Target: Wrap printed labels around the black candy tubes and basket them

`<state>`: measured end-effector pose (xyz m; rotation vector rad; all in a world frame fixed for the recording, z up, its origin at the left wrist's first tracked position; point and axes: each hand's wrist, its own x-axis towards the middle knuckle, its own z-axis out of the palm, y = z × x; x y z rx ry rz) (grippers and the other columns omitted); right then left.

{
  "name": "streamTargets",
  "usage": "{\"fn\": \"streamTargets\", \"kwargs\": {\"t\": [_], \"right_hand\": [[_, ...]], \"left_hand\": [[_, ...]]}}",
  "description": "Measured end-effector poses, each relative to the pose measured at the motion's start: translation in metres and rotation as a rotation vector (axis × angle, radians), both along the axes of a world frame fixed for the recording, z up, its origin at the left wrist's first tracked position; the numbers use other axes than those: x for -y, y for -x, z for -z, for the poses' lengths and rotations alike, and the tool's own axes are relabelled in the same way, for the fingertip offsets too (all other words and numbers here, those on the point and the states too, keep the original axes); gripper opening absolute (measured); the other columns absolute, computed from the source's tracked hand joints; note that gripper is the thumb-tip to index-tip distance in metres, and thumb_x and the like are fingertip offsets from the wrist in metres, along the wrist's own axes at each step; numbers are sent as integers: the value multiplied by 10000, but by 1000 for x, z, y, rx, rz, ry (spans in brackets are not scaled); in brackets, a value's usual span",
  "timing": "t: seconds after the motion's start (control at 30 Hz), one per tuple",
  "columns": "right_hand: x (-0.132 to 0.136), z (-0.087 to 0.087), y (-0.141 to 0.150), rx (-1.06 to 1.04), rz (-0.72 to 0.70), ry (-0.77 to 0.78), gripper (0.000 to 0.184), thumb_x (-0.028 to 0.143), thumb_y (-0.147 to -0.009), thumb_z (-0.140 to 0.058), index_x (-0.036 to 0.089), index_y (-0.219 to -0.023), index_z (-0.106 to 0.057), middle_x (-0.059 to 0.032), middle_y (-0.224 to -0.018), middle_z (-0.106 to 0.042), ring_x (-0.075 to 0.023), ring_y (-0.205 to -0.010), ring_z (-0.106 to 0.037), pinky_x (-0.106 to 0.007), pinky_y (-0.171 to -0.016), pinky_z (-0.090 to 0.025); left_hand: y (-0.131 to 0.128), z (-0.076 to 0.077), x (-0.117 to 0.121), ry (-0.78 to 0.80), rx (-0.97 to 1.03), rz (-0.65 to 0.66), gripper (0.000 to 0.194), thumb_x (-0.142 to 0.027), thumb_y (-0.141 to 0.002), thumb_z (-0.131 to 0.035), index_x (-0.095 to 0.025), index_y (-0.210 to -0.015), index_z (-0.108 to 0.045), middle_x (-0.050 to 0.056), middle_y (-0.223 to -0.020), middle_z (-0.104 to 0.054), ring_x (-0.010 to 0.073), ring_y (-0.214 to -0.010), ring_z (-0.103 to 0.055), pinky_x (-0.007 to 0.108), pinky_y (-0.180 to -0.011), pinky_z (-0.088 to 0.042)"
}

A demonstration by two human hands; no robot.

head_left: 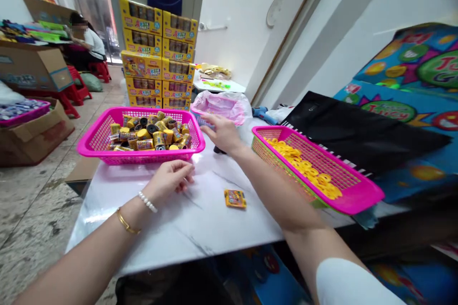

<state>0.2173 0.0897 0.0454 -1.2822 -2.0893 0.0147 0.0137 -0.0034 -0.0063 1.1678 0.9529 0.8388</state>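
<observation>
My left hand (173, 176) hovers over the white marbled table (161, 228), just in front of a pink basket (93, 145) of small yellow-and-brown printed cylinders (145, 133). Its fingers curl loosely, and nothing shows in them. Farther forward, my right hand (224, 134) stretches its fingers out, slightly spread, at the near side of a pink basket lined with clear plastic (232, 109). What lies under those fingers is partly hidden. Below that hand is a small dark object (218, 150). A small yellow printed piece (235, 198) lies flat on the table between my forearms.
At right, a pink-and-green basket (361, 195) holds yellow rings (307, 169). Behind it lie a black bag (354, 133) and blue printed cartons (411, 95). Stacked yellow boxes (143, 64) rise behind the left basket. A person (93, 45) sits at the far left.
</observation>
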Motion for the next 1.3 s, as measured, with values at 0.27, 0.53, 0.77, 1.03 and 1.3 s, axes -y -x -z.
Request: {"fn": "streamTargets", "kwargs": {"t": [0.27,0.53,0.77,1.03,1.3], "right_hand": [[-2,42,-61,622,228,129,317,242,-828,-679,138,-1111,-779,-180,-1444,-538,-425,-1406,-344,-580,-1146,-294],[43,41,-50,391,-5,207,289,237,-799,-628,138,-1064,-687,-112,-991,-706,-251,-889,-611,-347,-791,-467],[49,80,-52,-29,-209,237,293,158,-730,-650,142,-1016,-713,-56,-887,-664,-169,-757,-577,-281,-720,-461],[46,73,-70,-208,-235,407,649,181,-711,-741,121,-1347,-625,-96,-1105,-719,-160,-767,-638,-286,-708,-515],[125,58,-77,-242,245,184,175,300,-860,-677,178,-884,-801,-65,-857,-765,-197,-722,-670,-331,-718,-500]], "left_hand": [[-4,10,0,-190,-287,160,287,-422,-808,-695,-148,-738,-651,42,-643,-671,109,-434,-536,204,-412,-366],[-6,14,10,-660,-503,104,149,-251,-853,-662,-169,-769,-754,39,-688,-714,147,-614,-598,248,-606,-397],[-73,7,30,-976,-653,298,173,-201,-898,-622,-164,-974,-773,104,-1000,-751,228,-919,-682,346,-844,-517],[-117,9,22,-941,-864,454,295,-259,-809,-751,-164,-1089,-743,126,-1108,-707,289,-1104,-635,417,-997,-506],[-87,19,43,-761,-946,202,677,-508,-714,-837,-94,-1222,-666,138,-1084,-649,280,-1008,-616,401,-931,-499]]}}
